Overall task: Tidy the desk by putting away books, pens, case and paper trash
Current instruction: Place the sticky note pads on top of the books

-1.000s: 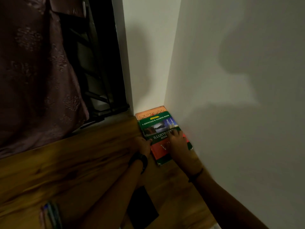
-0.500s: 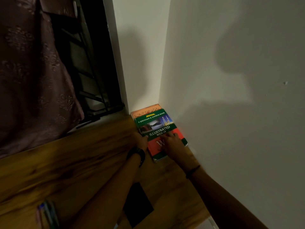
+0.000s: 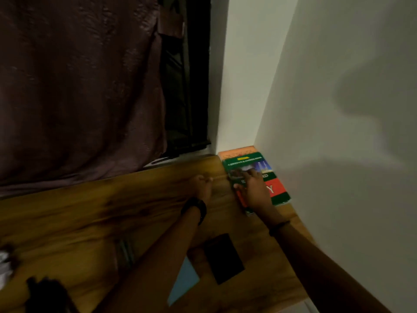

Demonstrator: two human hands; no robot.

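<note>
Fingers (image 3: pixel 249 175) of the right hand (image 3: pixel 255 190) lie spread flat on the green book (image 3: pixel 278 195), thumb at its left edge, and the forearm reaches in from the lower right. That book sits on an orange book (image 3: pixel 234 153) in the far corner of the desk (image 3: pixel 90 211), against both walls. Just left of it is the left hand (image 3: pixel 202 185), fingers loosely curled and holding nothing, a watch on its wrist. A black case (image 3: pixel 223 258) lies between the forearms.

books (image 3: pixel 278 195) on desk (image 3: pixel 112 211), far right corner
</note>
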